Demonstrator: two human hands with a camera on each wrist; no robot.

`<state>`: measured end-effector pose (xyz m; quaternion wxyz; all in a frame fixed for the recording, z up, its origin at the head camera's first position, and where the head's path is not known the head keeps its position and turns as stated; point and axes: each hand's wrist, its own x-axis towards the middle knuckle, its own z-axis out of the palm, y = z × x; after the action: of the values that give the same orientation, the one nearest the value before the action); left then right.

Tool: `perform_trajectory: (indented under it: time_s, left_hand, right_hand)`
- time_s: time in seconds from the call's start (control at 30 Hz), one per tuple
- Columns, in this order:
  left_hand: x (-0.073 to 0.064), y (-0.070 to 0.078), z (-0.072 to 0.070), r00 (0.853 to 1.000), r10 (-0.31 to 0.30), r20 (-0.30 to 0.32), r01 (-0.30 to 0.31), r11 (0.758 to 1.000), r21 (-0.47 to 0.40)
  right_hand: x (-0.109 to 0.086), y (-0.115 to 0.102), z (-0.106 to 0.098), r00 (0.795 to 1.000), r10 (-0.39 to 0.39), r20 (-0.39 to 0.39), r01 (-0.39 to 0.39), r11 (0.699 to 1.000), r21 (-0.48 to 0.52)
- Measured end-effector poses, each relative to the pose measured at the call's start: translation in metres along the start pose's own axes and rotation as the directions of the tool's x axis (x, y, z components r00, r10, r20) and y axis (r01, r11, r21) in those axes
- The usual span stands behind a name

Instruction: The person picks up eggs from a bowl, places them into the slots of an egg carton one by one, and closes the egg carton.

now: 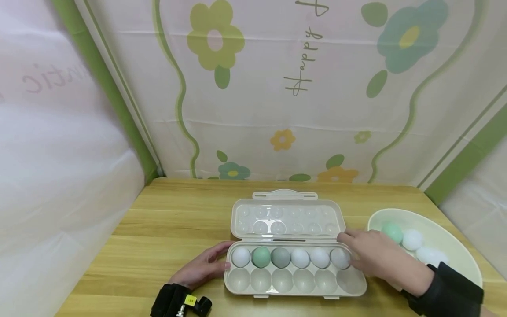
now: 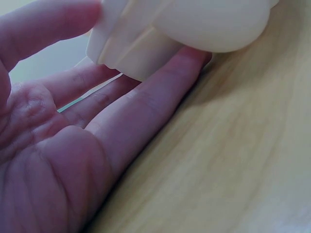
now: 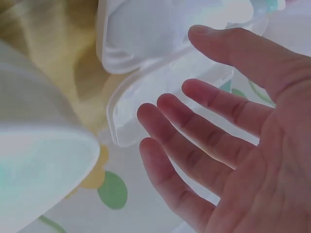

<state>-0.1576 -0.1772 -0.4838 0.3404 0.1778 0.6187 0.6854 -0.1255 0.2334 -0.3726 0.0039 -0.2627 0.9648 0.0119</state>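
Observation:
An off-white egg carton (image 1: 295, 293) lies on the table with its clear-windowed lid (image 1: 288, 215) folded back. The back row is filled with eggs: a white egg (image 1: 240, 256) at the left, a green egg (image 1: 261, 257), a grey-green egg (image 1: 281, 257), then several white ones, ending with a pale egg (image 1: 340, 258). The front row's cups are bare. My left hand (image 1: 203, 267) holds the carton's left end, thumb and fingers around its wall (image 2: 141, 53). Close by the pale egg at the right end is my right hand (image 1: 376, 255); the right wrist view shows its fingers (image 3: 194, 126) spread and the palm bare.
To the right stands a cream oval bowl (image 1: 467, 255), partly behind the right forearm. It holds a green egg (image 1: 392, 232) and a few white eggs (image 1: 413, 239). The wooden table (image 1: 158, 229) meets a flower-printed cloth (image 1: 253, 105) at the back, with cloth sides left and right.

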Motion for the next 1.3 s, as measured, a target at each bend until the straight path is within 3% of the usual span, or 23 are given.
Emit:
perform_trajectory:
  time_s: [0.2, 0.63, 0.93, 1.3]
  left_hand:
    - [-0.001, 0.001, -0.001, 1.000, -0.001, -0.001, 0.001, 1.000, 0.009]
    - [-0.002, -0.003, -0.003, 1.000, -0.003, 0.001, 0.003, 1.000, -0.004]
    - [-0.004, -0.002, -0.003, 1.000, 0.013, 0.005, -0.013, 1.000, -0.007]
    - [-0.004, -0.003, -0.002, 1.000, 0.021, 0.006, -0.021, 1.000, -0.008]
  right_hand:
    - [-0.003, 0.010, -0.006, 0.998, 0.002, -0.059, -0.005, 0.999, -0.040]
    - [-0.016, 0.037, -0.016, 0.999, 0.019, -0.046, -0.021, 0.999, -0.046]
    - [-0.026, 0.073, -0.011, 0.993, 0.097, 0.070, -0.101, 0.994, 0.042]
    - [-0.039, 0.120, 0.008, 0.959, 0.174, 0.222, -0.191, 0.980, 0.055]
